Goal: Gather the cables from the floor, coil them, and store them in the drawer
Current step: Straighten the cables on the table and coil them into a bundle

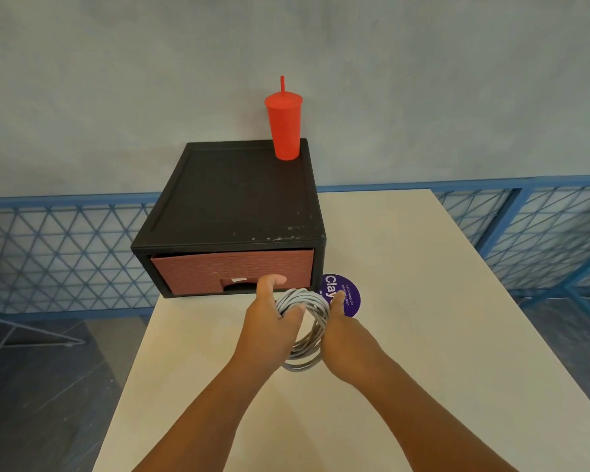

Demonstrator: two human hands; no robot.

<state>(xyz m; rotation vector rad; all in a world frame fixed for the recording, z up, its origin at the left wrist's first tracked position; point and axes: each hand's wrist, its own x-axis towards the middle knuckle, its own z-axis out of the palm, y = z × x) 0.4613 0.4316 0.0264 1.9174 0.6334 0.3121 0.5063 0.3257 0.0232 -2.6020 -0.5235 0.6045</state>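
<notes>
Left hand [273, 316] and right hand [343, 335] are both curling round the grey cable coil [315, 306], holding it low at the worktop [406, 318], just before the drawer [198, 269].

Drawer front is sitting closed, blocking stowing. Freeing one hand to pull it is risking loops springing loose.

Red tumbler [284, 126] is standing on the black cabinet [232, 189]; a jerk could topple it.

A pale cream table [406, 301] stands on a dark floor [48, 386], running away toward the wall. On its far left part sits a black box [239, 192], its side close along the table's left edge, with a reddish drawer [198, 270] set in its front. Just right of the box's front corner, a round purple sticker [349, 294] with white lettering lies flat on the tabletop.
</notes>
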